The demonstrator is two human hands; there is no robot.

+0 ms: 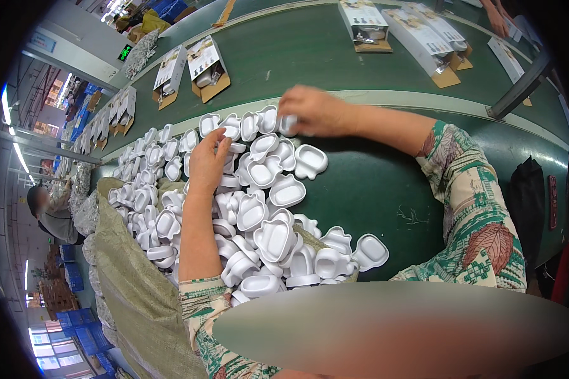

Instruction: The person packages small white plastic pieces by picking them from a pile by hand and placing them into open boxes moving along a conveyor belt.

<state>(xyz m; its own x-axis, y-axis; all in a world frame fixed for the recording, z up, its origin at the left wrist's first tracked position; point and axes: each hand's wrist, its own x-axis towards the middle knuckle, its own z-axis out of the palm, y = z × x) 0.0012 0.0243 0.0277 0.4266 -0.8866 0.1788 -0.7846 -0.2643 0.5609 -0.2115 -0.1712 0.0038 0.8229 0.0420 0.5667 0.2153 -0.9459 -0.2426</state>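
A large heap of white plastic shell-like pieces [275,239], each a small shallow tray with a wavy edge, covers the green work surface before me. My left hand [207,161] is over the heap's far side, thumb and fingers apart, close to several pieces set side by side along the belt's edge. At the right end of that row, my right hand [313,112] is above a white piece [287,125]. Motion blurs its fingers, so whether they grip that piece cannot be made out. One loose white piece [310,162] lies just right of the heap.
An olive woven sack [133,278] lies under and left of the heap. Beyond a pale rail, the green conveyor [284,57] carries opened white boxes [207,68]. A metal post [521,85] rises at right, near dark cloth [526,196]. Another person [57,215] is at far left.
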